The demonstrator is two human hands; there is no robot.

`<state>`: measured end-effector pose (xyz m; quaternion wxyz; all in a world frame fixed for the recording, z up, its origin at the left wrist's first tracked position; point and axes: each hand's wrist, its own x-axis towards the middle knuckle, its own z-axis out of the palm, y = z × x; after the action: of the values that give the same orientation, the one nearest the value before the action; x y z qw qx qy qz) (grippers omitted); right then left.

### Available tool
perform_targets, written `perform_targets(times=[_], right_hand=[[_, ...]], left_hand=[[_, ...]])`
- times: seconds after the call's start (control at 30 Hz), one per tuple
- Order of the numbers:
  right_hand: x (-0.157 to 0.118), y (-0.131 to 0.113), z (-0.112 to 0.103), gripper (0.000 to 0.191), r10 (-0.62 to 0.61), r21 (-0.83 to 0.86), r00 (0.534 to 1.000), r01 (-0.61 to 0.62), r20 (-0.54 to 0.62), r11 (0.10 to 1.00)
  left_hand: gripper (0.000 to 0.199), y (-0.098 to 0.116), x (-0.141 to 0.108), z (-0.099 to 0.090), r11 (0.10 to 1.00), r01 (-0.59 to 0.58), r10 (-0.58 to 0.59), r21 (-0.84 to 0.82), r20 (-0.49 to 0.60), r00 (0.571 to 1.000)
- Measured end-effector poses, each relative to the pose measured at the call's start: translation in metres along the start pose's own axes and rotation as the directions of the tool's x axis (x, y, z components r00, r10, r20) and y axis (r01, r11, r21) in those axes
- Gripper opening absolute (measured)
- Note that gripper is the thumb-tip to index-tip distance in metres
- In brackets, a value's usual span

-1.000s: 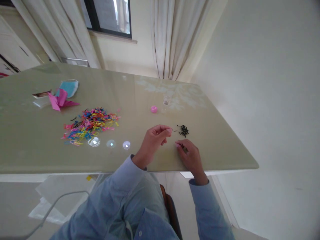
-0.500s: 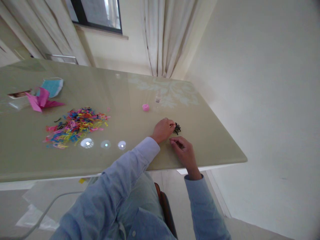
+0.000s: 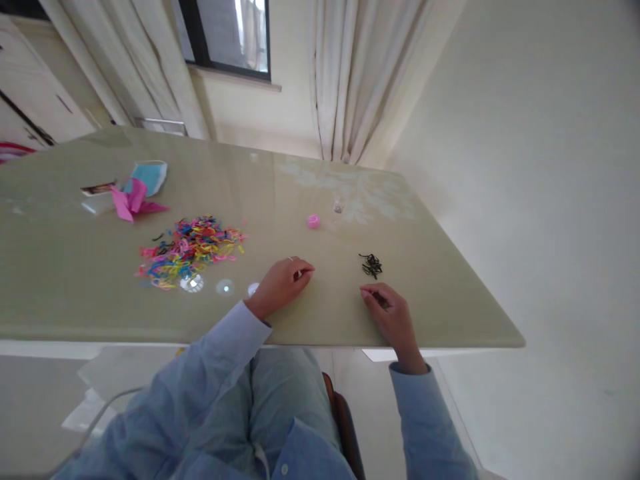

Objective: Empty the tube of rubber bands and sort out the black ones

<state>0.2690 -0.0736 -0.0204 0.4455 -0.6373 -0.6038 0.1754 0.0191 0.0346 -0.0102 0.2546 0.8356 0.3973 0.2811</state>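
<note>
My left hand (image 3: 283, 287) hovers over or rests on the table between two piles of small rubber bands, thumb and fingers pinched together with nothing visible in them. My right hand (image 3: 390, 313) is close to the near side of a small pile of black rubber bands (image 3: 371, 266), its thumb and fingertips pressed together. Whatever it may hold is too small to tell. The large mixed pile of colored rubber bands (image 3: 195, 247), in red, blue, yellow, pink and black, spreads out to the left of my left hand.
A small pink round object (image 3: 313, 221) sits beyond my hands, near a square printed label (image 3: 339, 207). Farther left are a pink folded-paper shape (image 3: 134, 200), a blue face mask (image 3: 150, 177) and a small dark-printed packet (image 3: 97, 189). The table's (image 3: 450, 300) right edge runs beside a wall.
My left hand has drawn back leftward from the black rubber bands, leaving that pile in full view. My right hand keeps its pinch near the pile. The camera view has shifted left.
</note>
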Motion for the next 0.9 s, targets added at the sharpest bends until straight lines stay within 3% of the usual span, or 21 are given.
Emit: perform_targets(times=[0.2,0.4,0.6,0.73,0.9], right_hand=[[0.005,0.001,-0.003,0.029,0.048,-0.047,0.998,-0.046,0.041,0.998],[0.019,-0.018,0.01,0.032,0.152,0.016,0.987,-0.153,0.054,0.988],[0.047,-0.081,0.071,0.029,-0.019,0.146,0.949,-0.029,0.316,0.989],[0.083,-0.123,0.123,0.029,-0.197,0.194,0.863,0.118,0.465,0.974],[0.136,-0.146,0.188,0.026,-0.291,0.133,0.752,0.265,0.592,0.955]], left_hand=[[0.019,-0.024,-0.056,-0.032,0.999,0.023,-0.029,-0.048,-0.14,0.99],[0.016,-0.036,-0.071,-0.042,0.975,0.08,-0.127,-0.208,-0.226,0.966],[0.016,-0.034,-0.068,-0.039,0.963,0.092,-0.15,-0.252,-0.22,0.964],[0.017,-0.032,-0.068,-0.039,0.961,0.115,-0.171,-0.252,-0.212,0.962],[0.019,-0.03,-0.067,-0.04,0.953,0.129,-0.187,-0.276,-0.196,0.963]])
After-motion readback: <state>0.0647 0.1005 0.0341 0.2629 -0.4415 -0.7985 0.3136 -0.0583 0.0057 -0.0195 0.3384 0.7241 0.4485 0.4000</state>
